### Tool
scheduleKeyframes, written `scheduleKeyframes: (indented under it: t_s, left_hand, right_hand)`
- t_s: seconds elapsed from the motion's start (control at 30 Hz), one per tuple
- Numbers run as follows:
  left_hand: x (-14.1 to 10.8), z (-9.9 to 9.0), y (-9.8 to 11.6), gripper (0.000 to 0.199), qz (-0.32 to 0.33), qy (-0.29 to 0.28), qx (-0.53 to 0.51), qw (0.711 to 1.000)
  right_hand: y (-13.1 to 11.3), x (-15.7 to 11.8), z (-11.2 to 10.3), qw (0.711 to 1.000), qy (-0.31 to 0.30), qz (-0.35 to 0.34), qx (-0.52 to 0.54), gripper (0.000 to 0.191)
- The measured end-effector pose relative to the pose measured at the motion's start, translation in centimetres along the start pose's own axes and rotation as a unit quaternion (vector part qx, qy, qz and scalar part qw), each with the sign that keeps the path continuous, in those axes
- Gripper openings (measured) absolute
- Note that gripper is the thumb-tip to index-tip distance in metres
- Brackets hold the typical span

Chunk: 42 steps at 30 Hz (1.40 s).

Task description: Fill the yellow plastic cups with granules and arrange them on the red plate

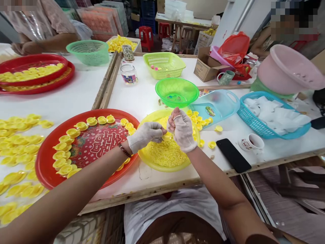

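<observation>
My left hand (148, 135), in a white glove with bare fingertips, pinches a small yellow cup-shaped plastic piece (167, 136). Close beside it, my right hand (181, 130), gloved too, is closed with its fingers curled and thumb up; whatever it holds is hidden. Both hands are above a yellow basin (142, 156) holding many tiny yellow pieces (169, 156). To the left, a red round tray (45, 169) carries yellow cup-shaped pieces (66, 169) in overlapping rows around its rim. My left forearm crosses over this tray.
Loose yellow pieces (19, 145) cover the left tabletop. Behind the basin stand a green bowl (177, 84) and a lime basket (165, 62). Rightward are a black phone (233, 156), a cup (251, 142) and a blue basket (264, 130) with white pieces. Other people sit at far left and right.
</observation>
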State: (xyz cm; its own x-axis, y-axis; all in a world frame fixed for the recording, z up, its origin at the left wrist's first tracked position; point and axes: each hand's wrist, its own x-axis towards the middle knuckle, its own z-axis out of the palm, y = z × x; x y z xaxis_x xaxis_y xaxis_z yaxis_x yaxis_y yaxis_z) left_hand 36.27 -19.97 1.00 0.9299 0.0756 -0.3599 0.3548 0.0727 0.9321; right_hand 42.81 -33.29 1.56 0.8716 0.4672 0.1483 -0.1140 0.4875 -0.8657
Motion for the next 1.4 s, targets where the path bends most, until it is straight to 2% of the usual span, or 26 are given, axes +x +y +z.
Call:
scheduleKeyframes:
  t_s: [0.13,0.37,0.43,0.5,0.57,0.63,0.73,0.8,0.93,0.97,1.03,1.1,1.2,1.27,1.33,1.4]
  left_hand:
    - [-0.1,0.8,-0.7,0.041,-0.003,-0.015,-0.02,1.0]
    - [-0.4,0.7,-0.3,0.04,0.001,-0.006,-0.001,1.0]
    - [-0.6,0.4,-0.3,0.04,0.001,0.009,0.001,1.0]
    - [-0.8,0.1,-0.3,0.039,0.005,0.03,0.001,1.0]
    - [-0.9,-0.1,-0.3,0.038,0.016,0.056,-0.002,0.998]
    - [-0.9,-0.2,-0.3,0.037,0.029,0.076,-0.006,0.997]
    - [-1.0,0.2,-0.2,0.035,0.045,0.091,-0.006,0.995]
    - [-1.0,0.5,-0.2,0.033,0.059,0.095,0.008,0.994]
    - [-1.2,0.2,-0.2,0.029,0.069,0.106,0.026,0.992]
    - [-1.2,0.0,-0.2,0.029,0.064,0.108,0.022,0.992]
    - [-1.3,-0.3,-0.3,0.031,0.052,0.109,0.011,0.993]
    - [-1.3,-0.5,-0.3,0.034,0.044,0.11,0.002,0.993]
    - [-1.4,-0.4,-0.4,0.034,0.043,0.103,0.0,0.994]
    - [-1.4,-0.3,-0.4,0.032,0.055,0.103,0.017,0.993]
    - [-1.5,-0.2,-0.5,0.031,0.068,0.11,0.037,0.991]
    - [-1.6,-0.3,-0.5,0.031,0.073,0.122,0.045,0.989]
  right_hand:
    - [0.5,-0.1,0.1,0.999,0.011,-0.037,-0.004,0.04]
    - [0.3,-0.2,-0.6,0.999,0.017,-0.029,0.011,0.037]
    - [0.1,-0.3,-1.2,0.999,0.027,-0.018,-0.017,0.036]
    - [0.0,-0.7,-2.0,0.995,0.024,-0.007,-0.101,0.034]
    - [0.1,-1.2,-2.8,0.972,-0.007,-0.011,-0.233,0.031]
    - [0.4,-1.8,-3.3,0.934,-0.057,-0.025,-0.353,0.025]
    - [0.6,-2.3,-3.5,0.892,-0.109,-0.025,-0.439,0.024]
    - [0.5,-2.3,-3.5,0.888,-0.129,-0.004,-0.441,0.025]
    - [-0.2,-1.8,-3.9,0.912,-0.182,0.084,-0.357,0.011]
    - [-0.3,-1.8,-4.0,0.912,-0.183,0.088,-0.356,0.013]
    - [-0.5,-1.9,-4.2,0.902,-0.163,0.047,-0.396,0.019]
    - [-0.4,-2.0,-4.1,0.884,-0.141,-0.011,-0.446,0.014]
    - [-0.3,-2.0,-3.5,0.87,-0.149,-0.023,-0.469,0.014]
    - [-0.2,-1.9,-3.3,0.876,-0.173,0.015,-0.45,0.016]
    - [-0.3,-1.7,-3.4,0.892,-0.197,0.081,-0.399,0.011]
    - [-0.5,-1.6,-3.8,0.903,-0.204,0.126,-0.358,0.017]
